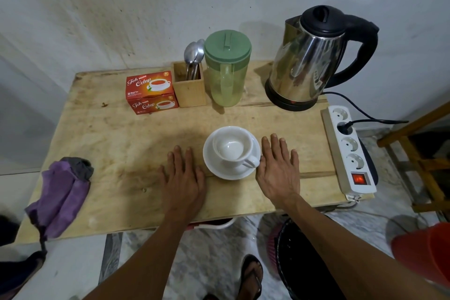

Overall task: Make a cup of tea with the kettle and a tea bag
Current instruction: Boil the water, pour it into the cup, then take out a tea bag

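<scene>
Two hands lie flat, palms down, on the wooden table. The left hand and the right hand flank a white saucer, fingers extended and slightly spread, holding nothing. The right hand's index finger is just beside the handle of the white cup, which stands upright on the saucer and appears empty.

Along the far edge: a red tea box, closed; a wooden holder containing metal spoons, bowls upward; a green lidded pitcher, contents not discernible; a steel kettle, lid closed, seated on its base.

A power strip at the right edge has one plug inserted and its red switch lit. A purple cloth lies at the left edge.
</scene>
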Demonstrator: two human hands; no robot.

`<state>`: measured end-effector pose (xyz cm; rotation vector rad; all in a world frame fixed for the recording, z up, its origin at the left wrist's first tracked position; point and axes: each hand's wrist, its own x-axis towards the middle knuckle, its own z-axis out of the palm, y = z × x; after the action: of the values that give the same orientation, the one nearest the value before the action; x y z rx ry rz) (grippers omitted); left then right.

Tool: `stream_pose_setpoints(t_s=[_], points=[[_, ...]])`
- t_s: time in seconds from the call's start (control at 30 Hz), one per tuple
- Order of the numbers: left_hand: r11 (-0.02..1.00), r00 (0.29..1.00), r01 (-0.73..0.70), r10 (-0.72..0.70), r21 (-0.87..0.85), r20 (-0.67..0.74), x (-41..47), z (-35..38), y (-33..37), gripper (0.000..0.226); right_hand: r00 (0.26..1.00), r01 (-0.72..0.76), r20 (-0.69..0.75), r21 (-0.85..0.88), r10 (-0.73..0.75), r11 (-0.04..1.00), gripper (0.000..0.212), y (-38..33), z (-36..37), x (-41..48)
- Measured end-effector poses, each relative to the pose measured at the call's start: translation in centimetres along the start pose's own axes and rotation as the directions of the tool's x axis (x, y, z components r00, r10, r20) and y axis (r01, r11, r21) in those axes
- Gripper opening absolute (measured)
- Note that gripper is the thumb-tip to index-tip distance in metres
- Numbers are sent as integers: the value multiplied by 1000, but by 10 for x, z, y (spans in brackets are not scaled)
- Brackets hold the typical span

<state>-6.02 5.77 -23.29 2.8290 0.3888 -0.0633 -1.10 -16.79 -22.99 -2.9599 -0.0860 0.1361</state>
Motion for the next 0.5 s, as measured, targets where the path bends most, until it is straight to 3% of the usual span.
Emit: stream_pose_setpoints(t_s=[0.5], points=[[1000, 1000, -2, 2, 17, -1, -1, -1, 1, 68, 1000, -5, -9, -9, 5, 1000, 62, -2, -1, 0]])
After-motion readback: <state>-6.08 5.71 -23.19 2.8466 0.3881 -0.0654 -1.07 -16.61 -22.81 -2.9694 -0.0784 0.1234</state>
